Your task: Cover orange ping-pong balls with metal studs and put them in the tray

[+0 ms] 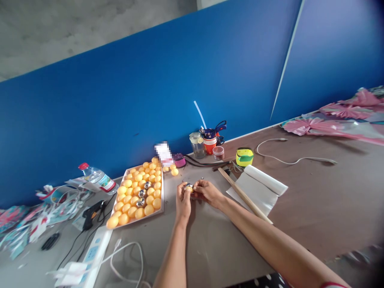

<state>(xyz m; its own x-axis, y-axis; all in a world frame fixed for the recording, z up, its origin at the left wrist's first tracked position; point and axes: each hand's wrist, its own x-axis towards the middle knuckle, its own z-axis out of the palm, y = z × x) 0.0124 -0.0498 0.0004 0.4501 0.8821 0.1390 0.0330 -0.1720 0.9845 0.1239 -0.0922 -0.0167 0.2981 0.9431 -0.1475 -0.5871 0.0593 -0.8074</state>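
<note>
Both my hands meet over the brown table [315,200], just right of a tray of balls. My left hand [183,200] and my right hand [207,191] are closed together on a small shiny silver ball [189,186], fingertips pinching it from either side. The white tray [162,200] beside my left hand holds several orange balls [132,200] and three silver ones [142,193]. Two loose orange balls [174,171] lie on the table behind the tray.
A wooden stick [244,196] lies across white folded sheets [261,186] right of my hands. Behind stand a glass jar [197,145], an orange cup of tools [210,144], a yellow-green tape measure [244,157] and a white cable [294,161]. A glue gun [93,210], power strip [96,250] and water bottle [97,178] lie left.
</note>
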